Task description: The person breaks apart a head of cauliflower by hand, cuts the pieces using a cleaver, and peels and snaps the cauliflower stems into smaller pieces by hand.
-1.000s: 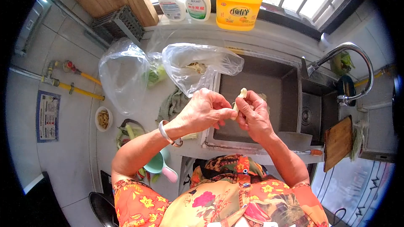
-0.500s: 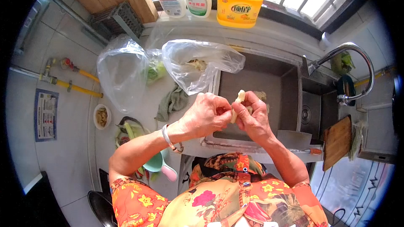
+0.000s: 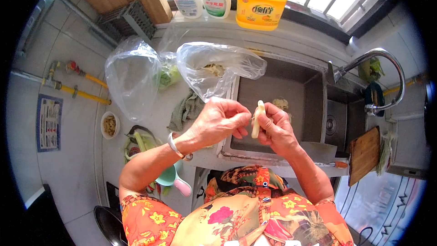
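Note:
My right hand (image 3: 280, 130) grips a pale yellowish, elongated piece of food (image 3: 258, 120) upright between thumb and fingers; its exact kind I cannot make out. Close on its left, my left hand (image 3: 217, 120) has thumb and forefinger pinched together. Whatever may be between those fingertips is too small to name. Both hands are above the near left part of the grey sink (image 3: 293, 79). On the sink floor, behind my right hand, lies a pale clump (image 3: 281, 105). An open clear plastic bag (image 3: 193, 57) with pale pieces (image 3: 214, 69) inside rests at the sink's left edge.
Left on the counter are another clear bag (image 3: 132, 82), a grey-green cloth (image 3: 184, 111), a white bowl (image 3: 110, 125) and a green ladle-like scoop (image 3: 167, 176). A chrome faucet (image 3: 398, 70) arches at right, near a wooden cutting board (image 3: 364, 155). Bottles and a yellow jug (image 3: 261, 4) line the sill.
My left hand has drawn slightly left from the pale piece, its fingers more extended. The piece now stands more upright and shows more of its length in my right hand.

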Motion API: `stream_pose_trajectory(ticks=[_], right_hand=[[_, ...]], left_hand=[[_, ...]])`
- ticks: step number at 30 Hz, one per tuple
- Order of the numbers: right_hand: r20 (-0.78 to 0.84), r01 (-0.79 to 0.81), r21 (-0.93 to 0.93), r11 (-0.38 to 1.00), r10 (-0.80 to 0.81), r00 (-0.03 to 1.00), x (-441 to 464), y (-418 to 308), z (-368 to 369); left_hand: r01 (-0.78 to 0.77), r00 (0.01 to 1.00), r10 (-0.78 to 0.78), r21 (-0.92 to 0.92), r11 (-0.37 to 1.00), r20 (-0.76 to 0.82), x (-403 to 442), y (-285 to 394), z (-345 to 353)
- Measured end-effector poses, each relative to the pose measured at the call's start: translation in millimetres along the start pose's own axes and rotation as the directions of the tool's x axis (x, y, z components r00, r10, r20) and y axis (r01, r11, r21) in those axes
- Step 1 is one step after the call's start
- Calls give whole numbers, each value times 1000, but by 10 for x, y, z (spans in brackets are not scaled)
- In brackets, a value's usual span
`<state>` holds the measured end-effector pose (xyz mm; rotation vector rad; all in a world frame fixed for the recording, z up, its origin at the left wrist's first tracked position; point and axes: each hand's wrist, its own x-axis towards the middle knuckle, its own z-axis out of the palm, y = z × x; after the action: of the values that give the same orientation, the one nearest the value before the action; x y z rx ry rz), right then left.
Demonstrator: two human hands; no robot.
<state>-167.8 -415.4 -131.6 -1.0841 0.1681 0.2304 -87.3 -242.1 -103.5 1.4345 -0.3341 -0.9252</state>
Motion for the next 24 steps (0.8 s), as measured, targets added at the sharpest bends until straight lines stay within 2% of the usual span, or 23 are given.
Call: stream_pose_trajectory(ticks=[5, 7, 11, 14, 16, 19, 24], right_hand=[[9, 2, -33, 999, -2, 1000, -15, -9, 6], [30, 76, -161, 984, -72, 997, -10, -10, 29], [22, 97, -223, 970, -95, 995, -8, -8, 36], [44, 135, -277, 951, -128, 991, -19, 13, 28], [19, 155, -375, 914, -159, 987, -36, -13, 63], [18, 166, -350, 922, -170, 985, -34, -7, 47], [29, 156, -341, 927, -155, 987, -50, 13, 25]], left_hand=[[44, 999, -45, 8, 999, 25, -8, -38, 4], [75, 996, -75, 15, 997, 53, -2, -67, -14], [105, 993, -104, -17, 994, 59, -13, -37, -17], [132, 988, -134, 37, 991, 77, -14, -87, -9], [143, 987, -145, 38, 989, 66, -34, -81, 20], [51, 998, -53, 64, 997, 24, -71, -69, 87], [58, 997, -60, 31, 998, 49, -87, -72, 91]])
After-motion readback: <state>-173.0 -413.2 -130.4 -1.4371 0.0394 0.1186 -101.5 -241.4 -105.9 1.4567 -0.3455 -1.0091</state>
